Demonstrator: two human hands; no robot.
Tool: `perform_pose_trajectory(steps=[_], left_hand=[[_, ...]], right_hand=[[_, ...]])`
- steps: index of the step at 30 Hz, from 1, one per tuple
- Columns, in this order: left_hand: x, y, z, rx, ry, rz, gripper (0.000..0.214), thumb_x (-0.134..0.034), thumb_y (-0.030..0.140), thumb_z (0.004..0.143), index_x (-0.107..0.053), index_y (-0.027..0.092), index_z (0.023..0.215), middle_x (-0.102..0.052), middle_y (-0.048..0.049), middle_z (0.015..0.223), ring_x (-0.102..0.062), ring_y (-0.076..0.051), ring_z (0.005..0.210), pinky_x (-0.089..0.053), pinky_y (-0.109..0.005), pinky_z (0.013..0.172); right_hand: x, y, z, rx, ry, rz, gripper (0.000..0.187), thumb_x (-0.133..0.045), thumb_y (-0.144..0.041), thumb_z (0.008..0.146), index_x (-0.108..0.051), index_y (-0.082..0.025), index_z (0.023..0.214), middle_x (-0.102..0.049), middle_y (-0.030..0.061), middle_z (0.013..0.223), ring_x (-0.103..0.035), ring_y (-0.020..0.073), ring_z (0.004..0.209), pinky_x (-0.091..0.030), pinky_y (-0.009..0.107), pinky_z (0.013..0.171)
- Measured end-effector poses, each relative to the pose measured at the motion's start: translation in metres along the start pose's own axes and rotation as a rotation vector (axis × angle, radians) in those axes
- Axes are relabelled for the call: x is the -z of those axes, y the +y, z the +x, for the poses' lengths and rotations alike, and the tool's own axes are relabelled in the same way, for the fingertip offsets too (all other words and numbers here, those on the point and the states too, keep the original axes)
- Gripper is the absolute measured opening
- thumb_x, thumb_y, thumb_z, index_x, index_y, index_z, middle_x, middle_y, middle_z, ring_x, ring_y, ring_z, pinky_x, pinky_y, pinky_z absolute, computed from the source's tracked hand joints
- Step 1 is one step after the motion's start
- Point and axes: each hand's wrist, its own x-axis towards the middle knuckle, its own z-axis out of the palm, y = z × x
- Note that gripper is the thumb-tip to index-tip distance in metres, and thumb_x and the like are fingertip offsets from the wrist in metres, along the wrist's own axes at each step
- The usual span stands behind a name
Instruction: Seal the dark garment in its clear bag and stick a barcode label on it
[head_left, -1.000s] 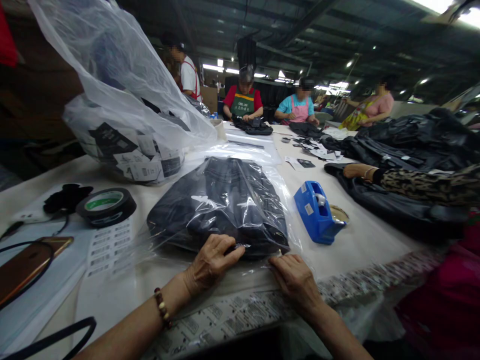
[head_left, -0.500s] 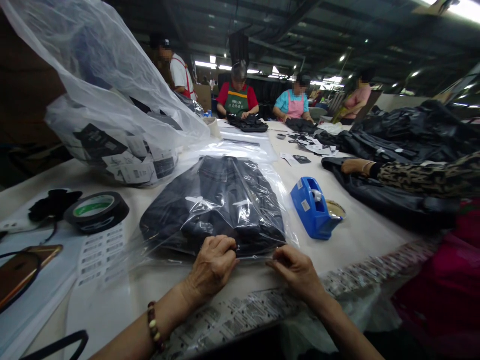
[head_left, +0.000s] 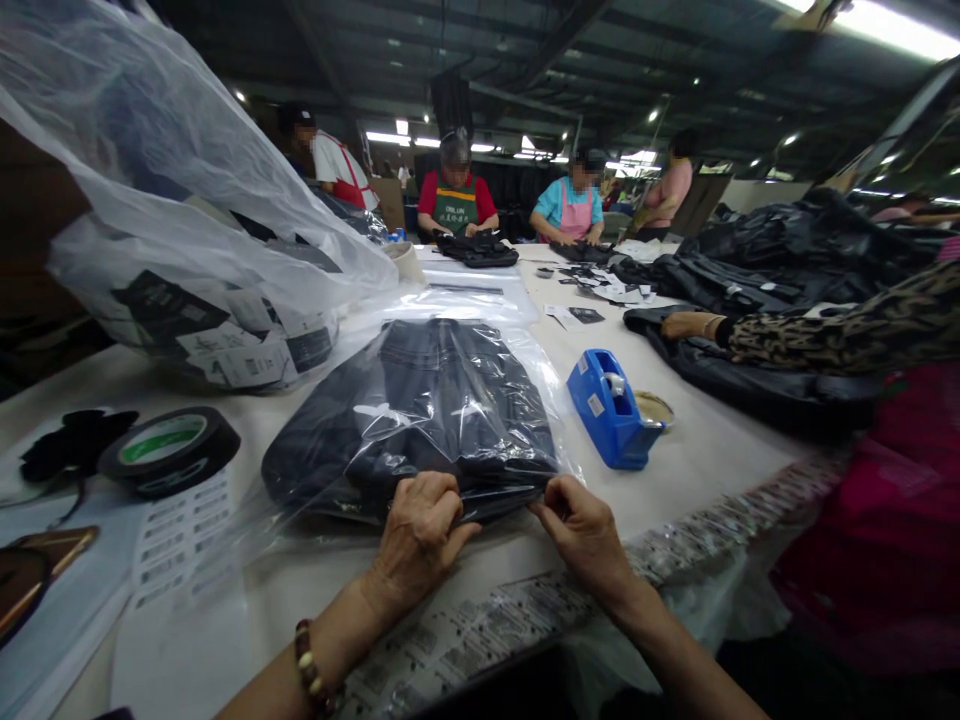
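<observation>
A folded black item, perhaps a backpack (head_left: 405, 400), lies inside a clear plastic bag (head_left: 566, 440) on the table in front of me. My left hand (head_left: 424, 520) rests on the bag's near edge, its fingers curled over the plastic and its thumb pointing right. At the near right corner, my right hand (head_left: 581, 525) pinches the plastic between thumb and fingers. A beaded bracelet (head_left: 307, 665) is on my left wrist. To the right of the bag stands a blue tape dispenser (head_left: 615, 415).
On the left lie black tape (head_left: 169, 450), barcode label sheets (head_left: 184, 525) and a phone (head_left: 45, 570). A large translucent bag (head_left: 225, 340) of tags stands behind them. At right, a co-worker's patterned sleeve (head_left: 832, 325) reaches over black bags. More people work across the table.
My right hand has moved slightly closer to the bag's near edge, and the plastic there looks more gathered. My left thumb now sticks out to the right. The whole view has shifted a little.
</observation>
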Motion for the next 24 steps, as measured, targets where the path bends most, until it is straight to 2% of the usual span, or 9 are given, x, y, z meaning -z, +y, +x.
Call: perform_pose_trajectory(steps=[3,7,10,12,15,17,20,22,24], left_hand=[[-0.003,0.000,0.000,0.002,0.049,0.034,0.020,-0.065,0.017,0.075,-0.046,0.018,0.067,-0.056,-0.0012,0.078,-0.052,-0.017,0.075,-0.039,-0.032,0.067],[-0.007,0.001,0.002,0.008,0.070,0.094,0.020,-0.062,0.016,0.077,-0.045,0.019,0.066,-0.055,-0.0010,0.075,-0.050,-0.017,0.073,-0.038,-0.031,0.066],[-0.008,0.001,0.003,-0.010,0.092,0.113,0.020,-0.060,0.015,0.078,-0.044,0.019,0.066,-0.055,-0.0010,0.075,-0.049,-0.016,0.072,-0.038,-0.030,0.065],[-0.008,0.000,0.004,-0.019,0.104,0.112,0.020,-0.058,0.015,0.079,-0.044,0.019,0.066,-0.054,-0.0008,0.074,-0.049,-0.016,0.072,-0.038,-0.029,0.065],[-0.008,0.000,0.004,-0.030,0.120,0.104,0.019,-0.056,0.014,0.080,-0.044,0.019,0.067,-0.054,-0.0009,0.075,-0.048,-0.016,0.073,-0.037,-0.029,0.065],[-0.008,-0.001,0.004,-0.044,0.124,0.100,0.017,-0.055,0.013,0.081,-0.044,0.019,0.068,-0.054,-0.0014,0.076,-0.048,-0.016,0.073,-0.037,-0.028,0.066],[-0.008,-0.002,0.004,-0.068,0.137,0.104,0.017,-0.054,0.013,0.081,-0.044,0.018,0.069,-0.054,-0.0015,0.076,-0.048,-0.016,0.073,-0.036,-0.028,0.066],[-0.009,-0.002,0.004,-0.080,0.146,0.108,0.017,-0.054,0.013,0.081,-0.044,0.018,0.069,-0.053,-0.0012,0.075,-0.048,-0.015,0.072,-0.036,-0.028,0.065],[-0.009,-0.003,0.004,-0.085,0.152,0.109,0.017,-0.054,0.013,0.082,-0.044,0.018,0.070,-0.053,-0.0012,0.075,-0.048,-0.015,0.072,-0.035,-0.027,0.065]], right_hand=[[-0.001,0.001,0.000,0.119,0.040,-0.121,0.012,-0.053,-0.019,0.081,-0.045,-0.021,0.071,-0.049,-0.0040,0.062,-0.046,0.0099,0.054,-0.033,0.021,0.053],[0.001,0.002,0.000,0.310,0.121,-0.372,0.014,-0.044,-0.015,0.087,-0.048,-0.020,0.074,-0.053,-0.0004,0.065,-0.050,0.0127,0.058,-0.033,0.024,0.056],[0.007,-0.001,-0.002,0.371,0.148,-0.496,0.010,-0.045,-0.015,0.087,-0.053,-0.018,0.081,-0.056,0.0025,0.069,-0.051,0.0163,0.064,-0.034,0.027,0.061],[0.016,-0.002,-0.004,0.383,0.171,-0.484,0.008,-0.048,-0.015,0.086,-0.055,-0.017,0.088,-0.058,0.0046,0.077,-0.053,0.0185,0.073,-0.036,0.029,0.067],[0.035,0.002,0.000,0.361,0.242,-0.311,0.009,-0.053,-0.017,0.084,-0.056,-0.018,0.093,-0.060,0.0050,0.087,-0.054,0.0183,0.084,-0.040,0.030,0.075],[0.053,0.012,0.011,0.246,0.336,-0.175,0.009,-0.056,-0.024,0.082,-0.057,-0.020,0.091,-0.059,0.0040,0.087,-0.054,0.0176,0.086,-0.042,0.031,0.079],[0.083,0.040,0.042,-0.134,0.490,-0.076,0.017,-0.057,-0.035,0.075,-0.060,-0.019,0.083,-0.059,0.0051,0.089,-0.054,0.0202,0.087,-0.042,0.034,0.078],[0.098,0.063,0.066,-0.322,0.498,-0.063,0.019,-0.057,-0.035,0.070,-0.062,-0.018,0.076,-0.059,0.0056,0.085,-0.053,0.0216,0.084,-0.041,0.034,0.074],[0.104,0.084,0.087,-0.408,0.434,-0.040,0.016,-0.059,-0.032,0.068,-0.062,-0.017,0.064,-0.058,0.0025,0.069,-0.053,0.0197,0.072,-0.040,0.032,0.068]])
